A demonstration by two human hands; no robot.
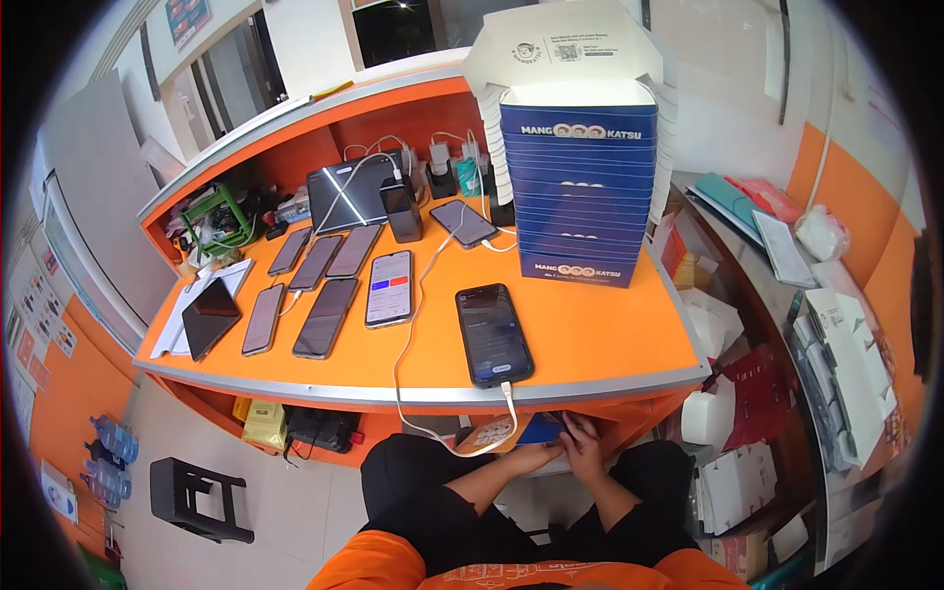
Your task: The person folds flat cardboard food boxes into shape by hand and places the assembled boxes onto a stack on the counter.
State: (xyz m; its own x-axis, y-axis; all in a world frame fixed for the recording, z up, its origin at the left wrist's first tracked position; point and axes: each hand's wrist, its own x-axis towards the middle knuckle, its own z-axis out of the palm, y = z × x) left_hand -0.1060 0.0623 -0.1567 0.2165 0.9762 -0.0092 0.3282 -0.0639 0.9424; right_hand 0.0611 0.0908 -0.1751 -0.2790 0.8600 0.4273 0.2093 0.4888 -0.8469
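Observation:
Just below the front edge of the orange desk [590, 366], my two hands are close together above my lap. My left hand [538, 455] reaches in from the left, and its fingertips are hidden near the other hand. Curled fingers show on my right hand [583, 441], around something dark and too small to make out. A blue and orange printed piece [539, 431] lies beside them under the desk edge. Above them, a black phone [494, 336] with a lit screen rests on the desk, a white cable [507, 398] plugged into its lower end.
Several phones [324, 317] lie on the desk's left half, near a dark tablet [210, 319] on papers. A tall stack of blue boxes [580, 197] stands at the back right. Behind are a laptop [356, 192] and a green basket [221, 224]. A black stool [202, 500] stands lower left.

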